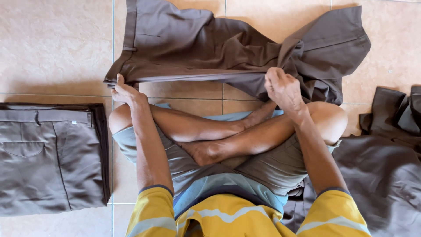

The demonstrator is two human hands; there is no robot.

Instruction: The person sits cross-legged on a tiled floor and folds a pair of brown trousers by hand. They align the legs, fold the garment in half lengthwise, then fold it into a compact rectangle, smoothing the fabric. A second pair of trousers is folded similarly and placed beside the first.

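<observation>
1. You are sitting cross-legged on the beige tiled floor (57,48), with a pair of dark brown cloth trousers (188,46) spread across the tiles at 12 o'clock, just past your knees.
2. Your left hand (126,93) is reaching to 10 o'clock, its grip pressing together on the near edge of the dark brown trousers at the waistband end, fingers curled under the cloth.
3. Your right hand (284,89) is sitting at 1 o'clock, its grip bunching closed on the same near edge, where the cloth is gathering into folds.
4. Between your two hands the near edge is running as a fairly straight fold; beyond your right hand the leg end is lying crumpled toward 2 o'clock.
5. At 9 o'clock, well apart from your left hand, a neatly folded stack of grey-brown trousers (50,156) is lying flat, pocket side up.
6. At 3 o'clock, a loose heap of dark brown garments (386,162) is lying rumpled on the floor, touching your right thigh.
</observation>
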